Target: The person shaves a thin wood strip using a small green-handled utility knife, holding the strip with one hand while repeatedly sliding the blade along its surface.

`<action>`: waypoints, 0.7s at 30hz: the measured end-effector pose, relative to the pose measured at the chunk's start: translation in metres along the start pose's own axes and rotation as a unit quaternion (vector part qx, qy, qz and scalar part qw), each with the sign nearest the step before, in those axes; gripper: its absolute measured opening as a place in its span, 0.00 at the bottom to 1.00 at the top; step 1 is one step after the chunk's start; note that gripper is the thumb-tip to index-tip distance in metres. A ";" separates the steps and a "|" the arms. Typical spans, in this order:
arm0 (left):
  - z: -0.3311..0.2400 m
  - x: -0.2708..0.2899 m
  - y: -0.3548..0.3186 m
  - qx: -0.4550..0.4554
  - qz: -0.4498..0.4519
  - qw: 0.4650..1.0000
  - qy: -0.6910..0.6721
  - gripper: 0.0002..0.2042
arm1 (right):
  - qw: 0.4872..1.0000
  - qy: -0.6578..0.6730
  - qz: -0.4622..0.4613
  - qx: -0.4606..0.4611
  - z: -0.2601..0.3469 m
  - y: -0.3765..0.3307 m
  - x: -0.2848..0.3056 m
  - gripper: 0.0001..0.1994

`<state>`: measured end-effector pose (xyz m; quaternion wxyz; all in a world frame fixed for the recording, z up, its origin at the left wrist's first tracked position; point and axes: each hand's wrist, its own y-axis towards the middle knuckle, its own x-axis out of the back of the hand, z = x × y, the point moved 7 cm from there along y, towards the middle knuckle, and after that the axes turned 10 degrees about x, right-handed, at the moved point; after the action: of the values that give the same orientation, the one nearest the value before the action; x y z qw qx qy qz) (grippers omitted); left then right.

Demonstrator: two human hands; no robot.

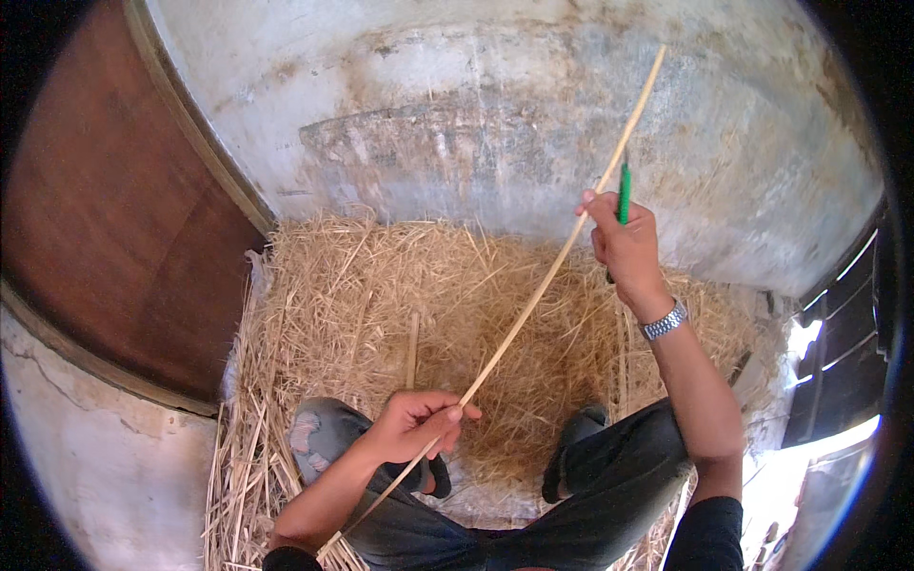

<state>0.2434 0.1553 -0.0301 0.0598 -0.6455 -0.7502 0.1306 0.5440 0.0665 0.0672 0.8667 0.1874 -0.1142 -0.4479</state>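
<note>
Bamboo strip [533,295], light, thin and springy, is held across the straw [381,305]: left hand [414,423] pinched near its lower end, right hand [624,243] clamped on its upper part together with a green-handled tool [625,190].

Pale tan stick [533,300]; green pen [624,193]; silver watch [664,322]; golden-yellow straw [381,285]; faded grey jeans [590,495]; stained whitish-grey wall [457,105]; reddish-brown door [114,209].

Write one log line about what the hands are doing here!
left hand: grips thin stick low | right hand: holds stick higher, plus green-handled tool | below: straw
</note>
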 end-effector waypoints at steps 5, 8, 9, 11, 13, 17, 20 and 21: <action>-0.004 -0.007 0.014 -0.013 -0.007 0.999 -0.038 0.15 | 0.997 -0.079 0.022 0.013 0.001 -0.011 -0.014 0.17; -0.006 -0.001 0.014 -0.022 -0.036 0.996 -0.074 0.16 | 0.971 -0.212 0.081 0.069 0.016 -0.016 -0.025 0.20; -0.007 0.005 0.015 -0.035 -0.048 0.995 -0.085 0.16 | 0.949 -0.273 0.128 0.090 0.025 -0.028 -0.037 0.22; -0.012 0.011 0.017 -0.057 -0.066 0.991 -0.100 0.16 | 0.912 -0.329 0.212 0.119 0.033 -0.058 -0.060 0.26; -0.018 0.017 0.018 -0.071 -0.081 0.989 -0.105 0.16 | 0.884 -0.333 0.306 0.121 0.032 -0.087 -0.083 0.28; -0.015 0.021 0.020 -0.076 -0.076 0.984 -0.143 0.15 | 0.840 -0.347 0.392 0.140 0.038 -0.119 -0.110 0.26; -0.011 0.025 0.014 -0.071 -0.080 0.985 -0.139 0.15 | 0.802 -0.420 0.363 0.222 0.045 -0.109 -0.110 0.26; -0.007 0.026 0.011 -0.070 -0.085 0.986 -0.126 0.15 | 0.804 -0.430 0.345 0.221 0.043 -0.099 -0.105 0.26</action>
<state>0.2515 0.1828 -0.0287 -0.0698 -0.5598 -0.8114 0.1530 0.3952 0.0903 0.0606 0.7615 0.1105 -0.6280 -0.1163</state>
